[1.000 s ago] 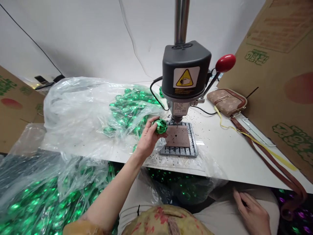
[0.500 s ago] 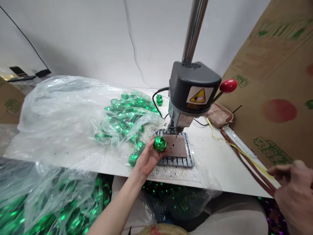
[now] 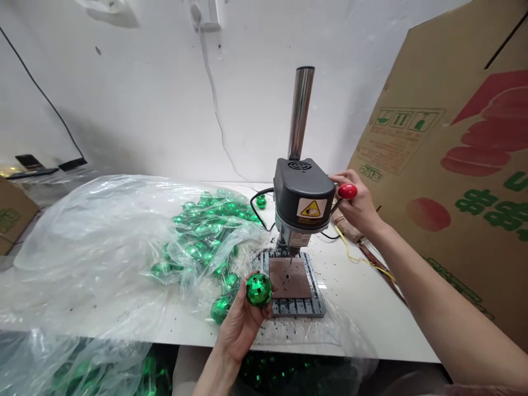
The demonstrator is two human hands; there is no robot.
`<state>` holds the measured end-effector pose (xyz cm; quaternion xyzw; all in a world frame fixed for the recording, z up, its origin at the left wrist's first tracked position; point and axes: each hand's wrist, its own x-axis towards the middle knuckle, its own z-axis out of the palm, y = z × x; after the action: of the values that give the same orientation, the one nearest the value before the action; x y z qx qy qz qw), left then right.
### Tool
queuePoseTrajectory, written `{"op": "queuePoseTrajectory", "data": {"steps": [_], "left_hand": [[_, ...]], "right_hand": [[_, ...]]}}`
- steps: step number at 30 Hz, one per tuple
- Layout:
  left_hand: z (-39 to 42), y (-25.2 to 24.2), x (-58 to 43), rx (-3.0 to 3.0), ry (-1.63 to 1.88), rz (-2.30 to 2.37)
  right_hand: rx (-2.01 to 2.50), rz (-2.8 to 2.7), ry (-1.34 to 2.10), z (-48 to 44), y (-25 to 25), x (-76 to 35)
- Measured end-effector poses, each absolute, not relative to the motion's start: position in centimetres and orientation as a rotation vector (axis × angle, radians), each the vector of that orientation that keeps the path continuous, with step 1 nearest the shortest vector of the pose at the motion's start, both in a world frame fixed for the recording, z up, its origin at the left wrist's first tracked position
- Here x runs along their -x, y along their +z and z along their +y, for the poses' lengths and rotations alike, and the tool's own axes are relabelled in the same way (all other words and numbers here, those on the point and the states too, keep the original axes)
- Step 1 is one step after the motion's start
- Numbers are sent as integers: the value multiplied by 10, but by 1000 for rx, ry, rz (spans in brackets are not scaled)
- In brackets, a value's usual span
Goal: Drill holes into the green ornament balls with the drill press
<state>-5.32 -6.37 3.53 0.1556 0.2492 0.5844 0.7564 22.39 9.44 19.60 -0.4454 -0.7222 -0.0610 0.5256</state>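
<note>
My left hand (image 3: 243, 316) is closed around a shiny green faceted ball (image 3: 259, 290), holding it near the left front edge of the drill press base (image 3: 315, 313). A small dark hole shows on top of the ball. My right hand (image 3: 358, 201) is at the right side of the drill press head (image 3: 305, 190), behind its red lever knob (image 3: 347, 191). Its fingers stretch toward the housing; the knob partly hides them, and whether they touch it I cannot tell. Below the chuck, a brown board (image 3: 291, 283) with a hole lies on the slotted base.
Many green balls (image 3: 206, 220) lie under clear plastic (image 3: 94, 236) on the white table (image 3: 363, 313). Two loose balls sit beside my left hand. Dark shavings surround the base. A large cardboard box (image 3: 412, 154) stands at right, near a brown bag (image 3: 350, 228) and yellow cord.
My right hand has moved from the lower right up to the drill press head. My left hand still holds the ball beside the base. The camera view has tilted upward.
</note>
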Motion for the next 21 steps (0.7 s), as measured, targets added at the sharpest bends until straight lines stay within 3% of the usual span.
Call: {"op": "queuePoseTrajectory", "data": {"steps": [21], "left_hand": [[-55,52,37,-358,1317,500]], "right_hand": [[1239,-1787,-42,105,189,-220]]}}
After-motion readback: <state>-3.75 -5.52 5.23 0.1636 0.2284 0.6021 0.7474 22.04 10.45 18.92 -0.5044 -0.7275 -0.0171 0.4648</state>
